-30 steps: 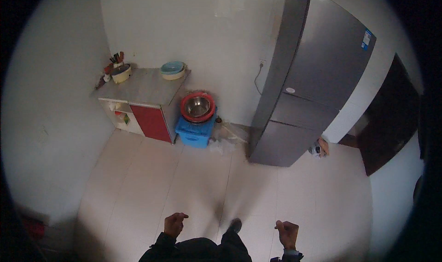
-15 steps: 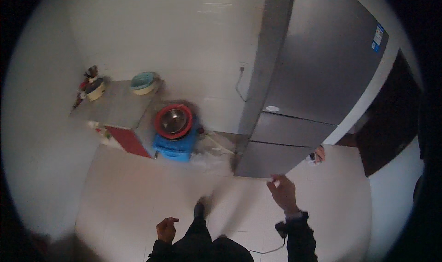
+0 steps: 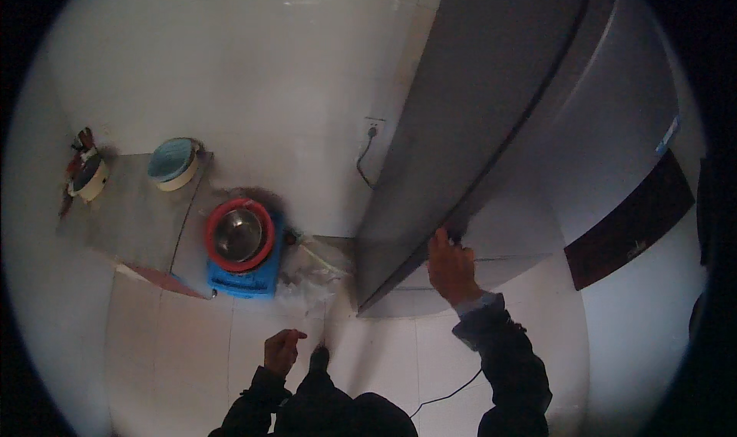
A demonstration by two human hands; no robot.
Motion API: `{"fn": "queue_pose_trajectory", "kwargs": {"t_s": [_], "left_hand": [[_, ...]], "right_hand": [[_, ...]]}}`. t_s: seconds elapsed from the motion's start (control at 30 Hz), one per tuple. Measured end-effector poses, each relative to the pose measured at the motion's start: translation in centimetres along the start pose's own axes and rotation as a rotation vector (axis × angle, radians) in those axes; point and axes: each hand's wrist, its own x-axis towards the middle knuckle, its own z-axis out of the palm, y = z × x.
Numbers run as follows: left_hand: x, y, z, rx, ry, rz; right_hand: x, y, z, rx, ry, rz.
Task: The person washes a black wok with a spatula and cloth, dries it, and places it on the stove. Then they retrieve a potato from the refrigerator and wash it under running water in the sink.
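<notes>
A tall grey refrigerator (image 3: 453, 153) fills the right half of the head view, seen from its side edge. My right hand (image 3: 453, 268) reaches up to the seam along its front, with the fingers bent at the edge of the refrigerator door (image 3: 503, 222). Those fingertips look closed on that edge, though the hand itself partly hides the contact. Lower and to the left, my left hand (image 3: 282, 352) hangs over the floor in front of my body. Its fingers are curled in, and nothing shows in them.
To the left stands a low grey-topped cabinet (image 3: 130, 207) bearing basins (image 3: 170, 161). Beside it, a red basin (image 3: 265, 245) with a metal bowl (image 3: 237, 236) inside rests on a blue crate (image 3: 249, 282). Clear plastic bags (image 3: 311, 276) lie between crate and refrigerator. A cable (image 3: 449, 395) trails near my right arm.
My view has turned and come closer to the refrigerator, which now shows more of its side. My right hand has risen from below it to the door edge. My left hand stays low.
</notes>
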Motion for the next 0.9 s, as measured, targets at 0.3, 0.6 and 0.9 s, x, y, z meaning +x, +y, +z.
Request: {"fn": "queue_pose_trajectory", "kwargs": {"t_s": [0.3,0.6,0.9], "left_hand": [[13.9,12.2,7.5,0.139,-0.255,0.104],[22.4,19.9,20.8,-0.068,-0.643,0.254],[36.0,20.3,26.5,-0.206,-0.829,0.330]], "right_hand": [[-4.4,0.7,-1.1,0.390,0.173,-0.066],[-19.3,2.1,2.8,1.039,0.496,0.842],[-14.8,-4.1,3.6,1.115,0.709,1.146]]}}
